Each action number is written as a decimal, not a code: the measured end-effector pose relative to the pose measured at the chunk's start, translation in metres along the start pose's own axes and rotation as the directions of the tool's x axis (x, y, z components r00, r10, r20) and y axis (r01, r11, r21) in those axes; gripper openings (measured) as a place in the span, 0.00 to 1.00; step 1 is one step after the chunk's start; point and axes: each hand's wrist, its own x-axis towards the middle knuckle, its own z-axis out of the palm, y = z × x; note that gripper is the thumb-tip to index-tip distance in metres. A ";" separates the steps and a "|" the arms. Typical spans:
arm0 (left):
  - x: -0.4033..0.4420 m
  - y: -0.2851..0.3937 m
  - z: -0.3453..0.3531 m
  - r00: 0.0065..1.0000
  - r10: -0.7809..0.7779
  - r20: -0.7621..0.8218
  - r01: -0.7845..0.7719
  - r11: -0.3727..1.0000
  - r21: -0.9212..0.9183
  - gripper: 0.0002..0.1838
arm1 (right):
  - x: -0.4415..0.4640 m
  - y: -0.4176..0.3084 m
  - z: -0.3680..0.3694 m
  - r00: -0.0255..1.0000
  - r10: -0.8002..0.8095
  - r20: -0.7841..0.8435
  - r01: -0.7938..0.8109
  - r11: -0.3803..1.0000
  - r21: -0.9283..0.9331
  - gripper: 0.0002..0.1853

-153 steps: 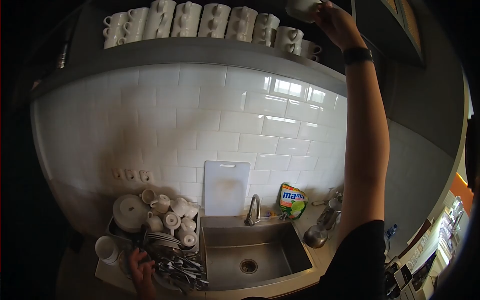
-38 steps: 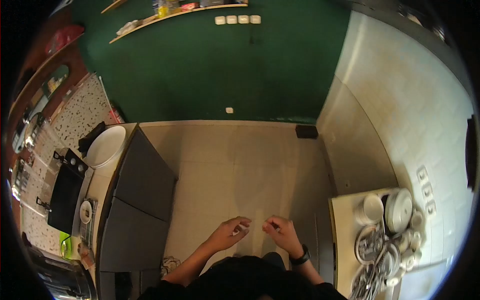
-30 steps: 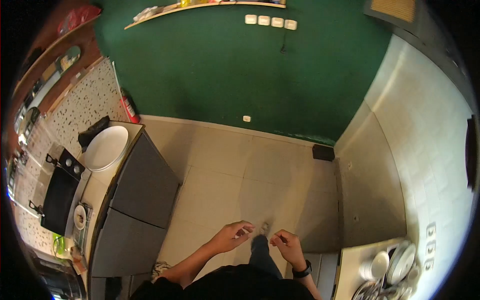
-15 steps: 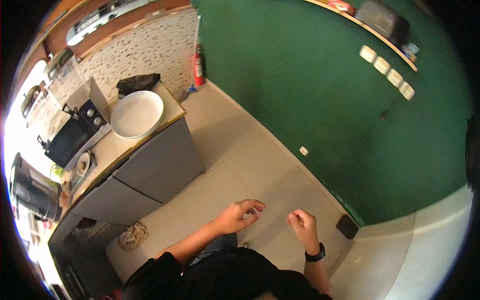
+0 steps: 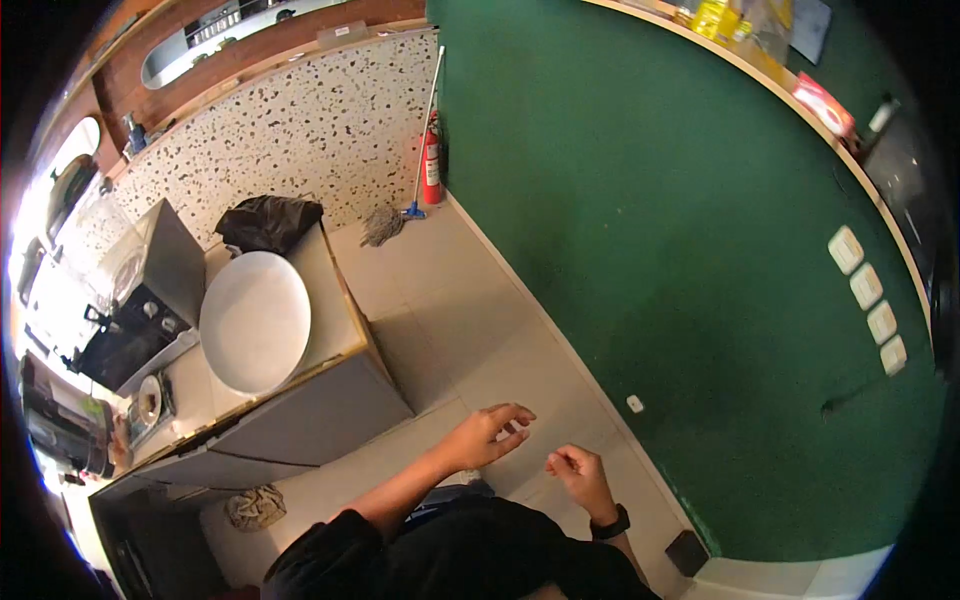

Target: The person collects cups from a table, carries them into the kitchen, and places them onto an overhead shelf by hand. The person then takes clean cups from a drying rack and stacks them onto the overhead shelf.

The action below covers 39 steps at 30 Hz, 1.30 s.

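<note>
My left hand (image 5: 490, 436) hangs over the tiled floor in front of my body, its fingers curved and apart with nothing between them. Close by on its right, my right hand (image 5: 582, 478) has its fingers curled in, and I see nothing in it; a black watch (image 5: 611, 522) is on that wrist. Neither hand touches anything. Nearest on the left is the counter (image 5: 332, 315), which bears a large white plate (image 5: 256, 323) and a crumpled black bag (image 5: 268, 224).
A black oven-like appliance (image 5: 135, 335) and a small bowl (image 5: 149, 399) stand on the left counter. A mop (image 5: 383, 226) and a red fire extinguisher (image 5: 432, 165) lean by the far corner. A green wall (image 5: 690, 270) with a shelf (image 5: 760, 67) rises at the right. A cloth bundle (image 5: 255, 508) lies on the floor.
My view has turned left from the sink wall, past the green wall, towards the plate counter. My right hand, earlier raised with a cup at the shelf, is now low and without it.
</note>
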 end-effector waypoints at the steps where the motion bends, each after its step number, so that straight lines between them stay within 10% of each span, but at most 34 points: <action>1: 0.025 0.001 -0.014 1.000 0.002 0.019 -0.002 1.000 0.020 0.15 | 0.026 -0.001 -0.013 1.000 -0.008 -0.012 0.008 0.998 -0.069 0.11; 10: 0.177 -0.043 -0.103 0.997 -0.066 0.044 0.066 0.998 0.008 0.15 | 0.240 0.012 -0.041 0.991 0.005 -0.131 0.005 0.997 0.076 0.11; 23: 0.378 -0.141 -0.317 0.844 -0.194 -0.501 0.229 0.973 0.009 0.14 | 0.683 0.002 -0.079 0.950 -0.193 0.246 0.144 0.968 0.203 0.10; 33: 0.357 -0.265 -0.445 0.385 -0.498 -0.777 0.248 0.867 -0.433 0.14 | 0.908 -0.086 0.109 0.685 -0.410 0.602 0.408 0.901 0.150 0.10; 39: 0.367 -0.337 -0.596 0.341 -0.517 -0.785 0.398 0.836 -0.378 0.15 | 0.995 -0.130 0.239 0.514 -0.399 0.759 0.476 0.869 0.134 0.08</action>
